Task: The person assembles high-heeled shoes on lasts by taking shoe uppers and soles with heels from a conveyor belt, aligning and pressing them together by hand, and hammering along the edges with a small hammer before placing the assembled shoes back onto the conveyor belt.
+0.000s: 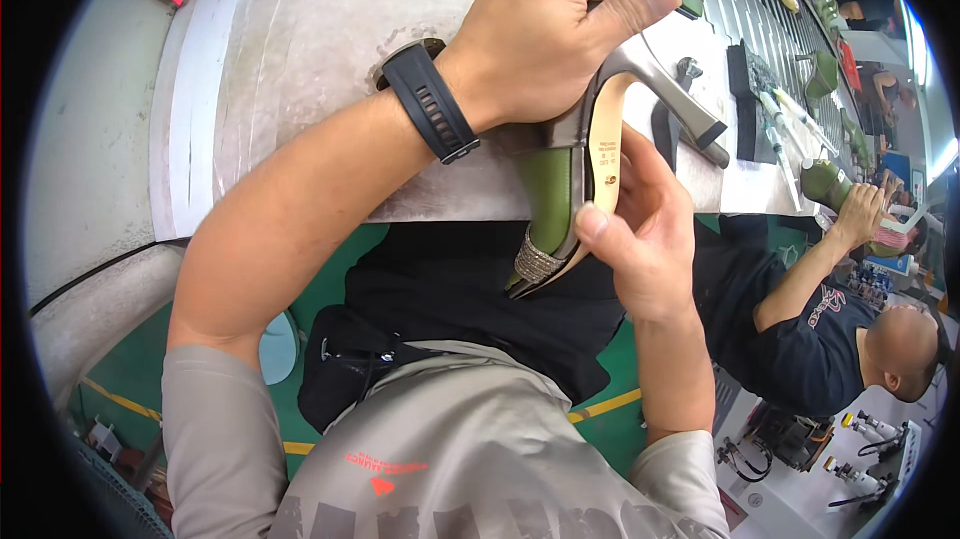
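Both hands hold a green and grey high-heeled shoe (552, 194), tilted on its side with the tan sole turned to the right and its pointed toe down toward me. A band of glittering stones crosses the toe. My left hand (545, 44), with a dark watch strap at its wrist, is closed over the shoe's back part, its thumb stretched above the grey heel. Most of those fingers are hidden. Lower down, my right hand (645, 229) grips the sole's edge near the forefoot, thumb in front and fingers behind.
The shoe is above the front edge of a pale worktable (300, 69). To the right lie syringes (785, 144) beside a dark box (745, 79). Several green shoes stand along a slatted conveyor (765, 14). A co-worker (815, 329) at the right handles another green shoe (826, 184).
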A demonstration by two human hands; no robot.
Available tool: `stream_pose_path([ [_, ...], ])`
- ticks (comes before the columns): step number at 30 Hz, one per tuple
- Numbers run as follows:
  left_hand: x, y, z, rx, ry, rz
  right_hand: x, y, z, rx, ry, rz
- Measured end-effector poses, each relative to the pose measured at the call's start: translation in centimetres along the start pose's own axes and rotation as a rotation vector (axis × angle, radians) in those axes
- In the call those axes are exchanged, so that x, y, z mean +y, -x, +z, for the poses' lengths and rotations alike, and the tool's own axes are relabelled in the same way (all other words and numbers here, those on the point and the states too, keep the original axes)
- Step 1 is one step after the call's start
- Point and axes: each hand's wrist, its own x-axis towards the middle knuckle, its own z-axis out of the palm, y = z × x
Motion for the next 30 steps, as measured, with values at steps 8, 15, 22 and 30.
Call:
stream_pose_path([
  [8, 0.2, 0.0, -1.4, -0.079, 0.106, -0.073, -1.7, -4.4, 0.0, 0.019, 0.094, -0.006],
  [15, 2.7, 6.3, -6.9, 0.035, -0.137, -0.045, -3.8, -3.8, -1.7, 0.05, 0.952, -0.489],
  [22, 5.8, 11.0, -5.8, -0.134, -0.44, 0.18, -1.8, -1.8, -2.2, 0.009, 1.164, -0.724],
  [30, 5.4, 10.5, -6.0, -0.211, -0.483, 0.287, -0.3, -2.6, -1.4, 0.069, 1.159, -0.783],
])
